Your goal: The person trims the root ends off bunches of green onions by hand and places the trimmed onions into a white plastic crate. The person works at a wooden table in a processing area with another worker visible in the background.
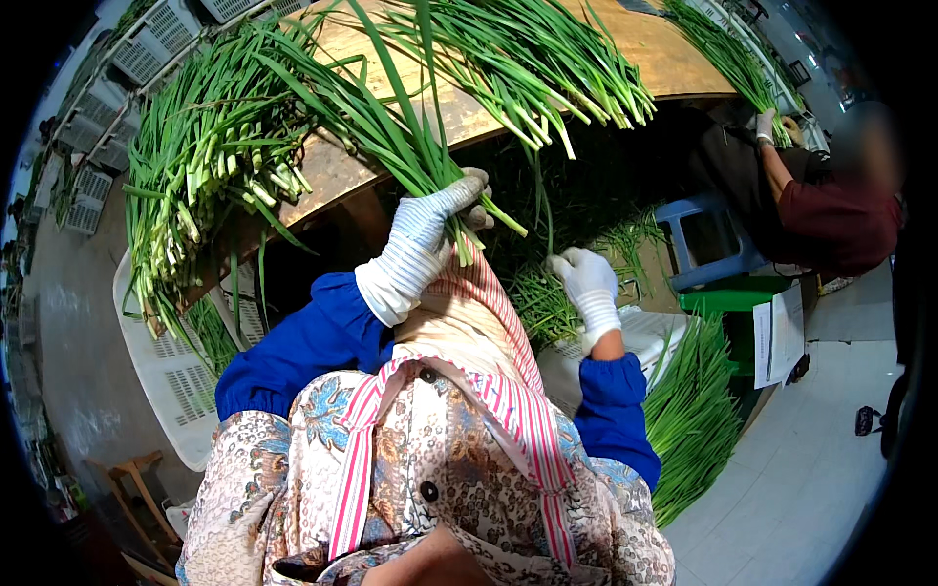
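My left hand (422,239), in a white striped glove, is closed round a small bunch of garlic chives (418,161). Their pale cut ends point down toward me and the leaves reach up over the table. Lower and to the right, my gloved right hand (586,283) has its fingers pinched together at the end of a single long chive leaf (545,200). Below that hand lie loose chive leaves (539,303). A big heap of chives (220,146) hangs over the table's left edge, and another pile (528,68) lies at the far middle.
The wooden table (674,49) spans the far side. A white crate (161,361) stands at left; a tall chive bundle (694,420) is at my right. Beyond are a blue stool (705,239), a green container (728,298), and a seated person (840,215) handling chives.
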Motion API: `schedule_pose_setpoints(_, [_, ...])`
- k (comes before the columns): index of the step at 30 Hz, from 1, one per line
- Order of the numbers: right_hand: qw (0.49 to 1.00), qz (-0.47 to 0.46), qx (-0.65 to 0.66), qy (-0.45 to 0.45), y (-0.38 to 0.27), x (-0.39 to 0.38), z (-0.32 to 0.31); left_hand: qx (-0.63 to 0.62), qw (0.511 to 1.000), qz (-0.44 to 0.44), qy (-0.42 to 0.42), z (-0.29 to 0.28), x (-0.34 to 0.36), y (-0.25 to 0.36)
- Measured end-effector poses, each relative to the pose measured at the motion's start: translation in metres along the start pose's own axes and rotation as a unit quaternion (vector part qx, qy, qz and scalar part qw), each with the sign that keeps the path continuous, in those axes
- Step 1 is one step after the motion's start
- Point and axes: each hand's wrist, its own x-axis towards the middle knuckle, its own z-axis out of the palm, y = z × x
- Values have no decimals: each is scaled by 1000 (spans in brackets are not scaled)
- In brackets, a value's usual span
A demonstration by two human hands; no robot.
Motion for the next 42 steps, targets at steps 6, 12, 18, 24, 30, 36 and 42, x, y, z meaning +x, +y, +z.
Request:
schedule_pose_setpoints(6, [874, -358, 131, 301, -71, -4, -52, -10, 999, -28, -20, 0, 6, -19])
schedule_pose_setpoints(12, [783, 31, 618, -58, -76, -4, -37, 86, 994, -4, 65, 13, -16, -9])
schedule_pose_setpoints(18, [752, -24, 646, -124, -82, -17, -28, 28, 996, -75, -33, -16, 4, -34])
schedule_pose_setpoints(24, [722, -15, 692, 10, -90, -13, -18, 43, 999, -21, 4, 1, -3, -36])
schedule_pose_setpoints(30, [731, 0, 683, 8, -77, -12, -9, 48, 999, -18, -3, -8, 6, -41])
schedule_pose_setpoints(36, [762, -28, 647, -25, -71, -6, -7, 70, 997, -5, 4, 6, -1, -41])
schedule_pose_setpoints(42, [669, 34, 742, 14, -71, -12, 3, 107, 994, 2, -9, 5, 1, -46])
